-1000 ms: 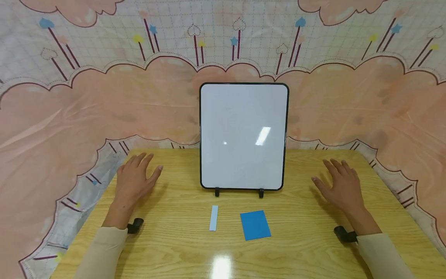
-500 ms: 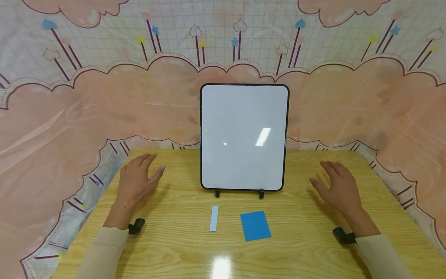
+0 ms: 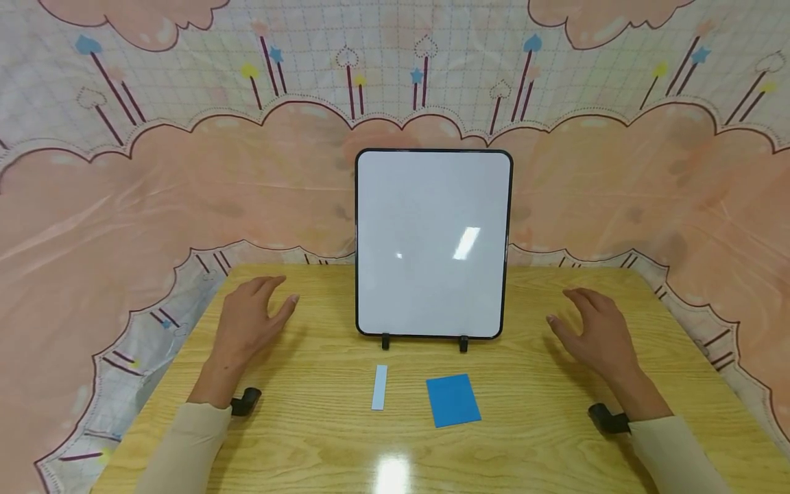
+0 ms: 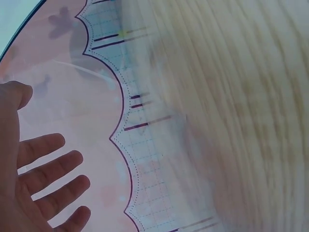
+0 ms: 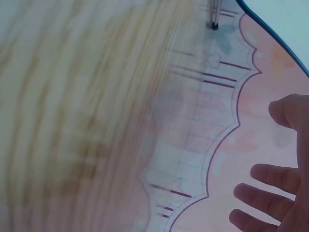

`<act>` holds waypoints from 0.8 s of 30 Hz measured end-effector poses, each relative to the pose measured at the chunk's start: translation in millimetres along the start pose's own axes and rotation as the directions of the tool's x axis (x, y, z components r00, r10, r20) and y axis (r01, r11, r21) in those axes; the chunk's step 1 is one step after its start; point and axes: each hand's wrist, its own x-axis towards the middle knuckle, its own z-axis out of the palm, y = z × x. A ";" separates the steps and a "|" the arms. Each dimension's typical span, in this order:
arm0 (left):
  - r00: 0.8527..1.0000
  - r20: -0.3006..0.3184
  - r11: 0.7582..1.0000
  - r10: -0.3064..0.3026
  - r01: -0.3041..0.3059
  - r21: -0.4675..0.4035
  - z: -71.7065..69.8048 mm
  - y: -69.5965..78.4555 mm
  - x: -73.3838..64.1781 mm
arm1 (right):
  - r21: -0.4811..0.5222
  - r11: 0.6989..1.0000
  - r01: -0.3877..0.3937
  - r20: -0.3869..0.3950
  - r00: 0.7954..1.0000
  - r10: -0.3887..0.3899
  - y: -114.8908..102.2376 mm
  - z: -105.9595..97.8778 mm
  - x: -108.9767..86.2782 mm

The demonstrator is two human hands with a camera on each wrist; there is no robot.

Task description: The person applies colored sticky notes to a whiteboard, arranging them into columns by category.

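My left hand (image 3: 247, 319) hovers over the left side of the table with spread, relaxed fingers and nothing in them. In the left wrist view the fingers (image 4: 53, 171) stand apart. On the other side my right hand (image 3: 599, 333) is held much the same way, also holding nothing; its fingers (image 5: 265, 200) are apart in the right wrist view. Between the hands a white board (image 3: 432, 240) with a black frame stands upright on small black feet. A narrow pale blue strip (image 3: 379, 387) and a blue square sheet (image 3: 453, 401) lie flat in front of it.
All of this is on a wooden table (image 3: 296, 432). A patterned cloth (image 3: 271, 185) hangs behind the board and along both sides. Black wrist cameras sit by each cuff, the left camera (image 3: 247, 402) and the right camera (image 3: 607, 418).
My left hand has drifted slightly right, toward the board, and its fingers bend a little more. The right hand has shifted slightly down and its fingers have drawn closer together. The strip and sheet lie still.
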 end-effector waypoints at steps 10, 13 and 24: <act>0.999 0.030 0.998 0.014 -0.012 -0.054 -1.7 12.5 4.5 | 0.030 0.999 0.021 0.008 1.000 -0.021 -11.6 -2.3 3.1; 0.999 0.026 0.997 0.034 -0.032 -0.067 -1.5 17.1 5.8 | 0.027 0.999 0.027 0.010 1.000 -0.028 -15.3 -2.6 4.3; 0.994 0.012 0.991 0.113 -0.112 -0.080 3.3 37.2 7.3 | 0.035 0.997 0.074 0.000 0.997 -0.074 -28.1 -2.1 5.5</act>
